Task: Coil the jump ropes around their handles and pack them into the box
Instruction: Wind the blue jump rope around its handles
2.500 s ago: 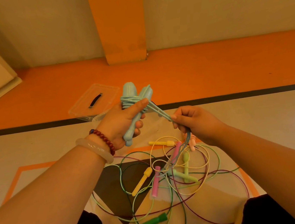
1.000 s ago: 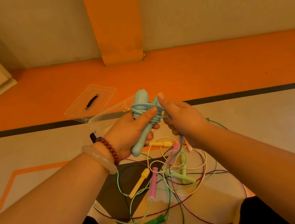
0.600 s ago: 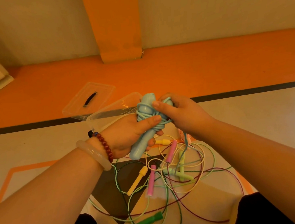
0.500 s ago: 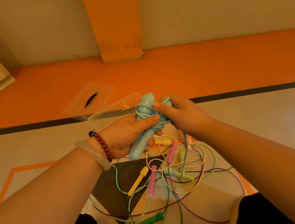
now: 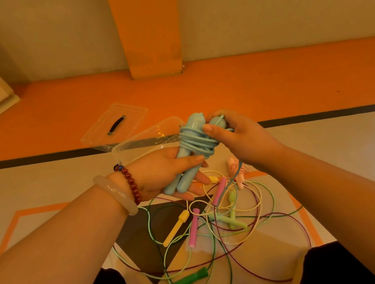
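From the head view, the left hand (image 5: pixel 161 170) holds the two handles of the blue jump rope (image 5: pixel 193 141) side by side, thumb laid across them, while the right hand (image 5: pixel 244 140) is curled round their upper ends, thumb on the coiled cord. The bundle is in the air just in front of the clear box (image 5: pixel 144 142), whose lid (image 5: pixel 114 124) lies beside it. The other jump ropes (image 5: pixel 214 220) lie tangled on the floor (image 5: pixel 46 181) below the hands.

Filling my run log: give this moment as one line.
coiling blue rope | left hand grips handles | right hand grips coil | box open | other ropes loose
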